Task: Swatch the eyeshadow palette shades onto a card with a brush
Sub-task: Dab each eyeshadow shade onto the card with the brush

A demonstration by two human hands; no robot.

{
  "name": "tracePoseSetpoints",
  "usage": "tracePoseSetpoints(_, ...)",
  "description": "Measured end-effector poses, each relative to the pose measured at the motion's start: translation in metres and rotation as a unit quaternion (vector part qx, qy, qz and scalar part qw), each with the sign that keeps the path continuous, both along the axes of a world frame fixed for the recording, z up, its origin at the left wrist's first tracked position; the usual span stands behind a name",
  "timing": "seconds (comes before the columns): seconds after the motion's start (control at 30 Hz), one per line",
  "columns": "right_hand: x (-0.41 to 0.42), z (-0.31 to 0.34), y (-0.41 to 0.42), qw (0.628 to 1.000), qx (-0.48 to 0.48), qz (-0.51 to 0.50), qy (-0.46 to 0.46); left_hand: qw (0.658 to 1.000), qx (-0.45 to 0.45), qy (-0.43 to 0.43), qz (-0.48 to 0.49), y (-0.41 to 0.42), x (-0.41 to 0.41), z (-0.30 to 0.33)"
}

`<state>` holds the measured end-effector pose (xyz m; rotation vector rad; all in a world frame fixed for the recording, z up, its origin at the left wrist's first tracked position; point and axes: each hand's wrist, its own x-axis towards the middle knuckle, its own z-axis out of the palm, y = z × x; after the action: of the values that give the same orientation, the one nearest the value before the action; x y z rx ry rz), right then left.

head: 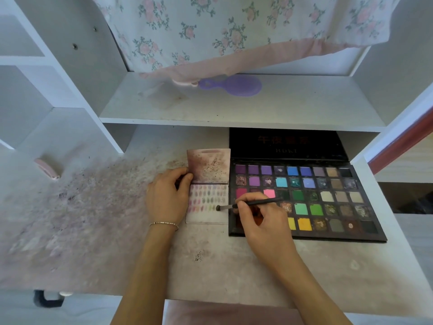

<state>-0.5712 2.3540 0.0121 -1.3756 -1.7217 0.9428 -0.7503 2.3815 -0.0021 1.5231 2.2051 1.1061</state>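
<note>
A large black eyeshadow palette (328, 200) lies open on the desk, with rows of purple, blue, green, yellow and neutral pans. To its left lies a white card (207, 216) covered with rows of small colour swatches, a stained folded flap standing above it. My right hand (260, 219) grips a thin black brush (248, 204); the bristle tip touches the card's right edge in the lowest swatch row. My left hand (167, 198) holds the card's left side, thumb and fingers pinching its upper-left corner. A bracelet sits on that wrist.
The desk top (93, 207) is dusted with pink and purple powder. A purple hairbrush (234, 85) lies on the shelf above, under a floral cloth (234, 31). White cubby shelves (35, 90) stand at left, with a pink object (46, 168) beside them.
</note>
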Motion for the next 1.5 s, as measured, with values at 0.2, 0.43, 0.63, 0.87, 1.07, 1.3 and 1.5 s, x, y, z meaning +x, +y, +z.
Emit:
tracePoseSetpoints(0.2, 0.0001, -0.0015, 0.0000, 1.000, -0.005, -0.002, 0.002, 1.000, -0.003, 0.002, 0.001, 0.0000, 0.0000, -0.0006)
tracePoseSetpoints(0.43, -0.0005, -0.0014, 0.0004, 1.000, -0.014, -0.003, 0.006, 1.000, -0.001, -0.001, 0.001, -0.0001, 0.0001, -0.0004)
tracePoseSetpoints(0.63, -0.0003, -0.0023, 0.0002, 1.000, -0.011, 0.002, 0.005, 1.000, -0.002, -0.001, 0.003, -0.0006, 0.0003, -0.0004)
tracePoseSetpoints(0.87, -0.0006, -0.0042, 0.0012, 1.000, -0.005, 0.003, -0.003, 1.000, 0.000, 0.003, 0.005, -0.0002, 0.0005, -0.0005)
tracePoseSetpoints(1.07, -0.0003, -0.0049, 0.0010, 1.000, 0.014, 0.005, -0.004, 1.000, 0.005, 0.009, 0.002, 0.0004, 0.0007, 0.0007)
tracePoseSetpoints(1.3, -0.0008, -0.0039, -0.0002, 0.995, 0.080, -0.030, 0.048, 1.000, -0.005, 0.003, 0.005, 0.0000, 0.0009, 0.0020)
tracePoseSetpoints(1.5, 0.0051, -0.0025, -0.0029, 0.983, 0.083, -0.053, 0.155, 1.000, -0.001, 0.004, 0.000, 0.0008, 0.0010, 0.0009)
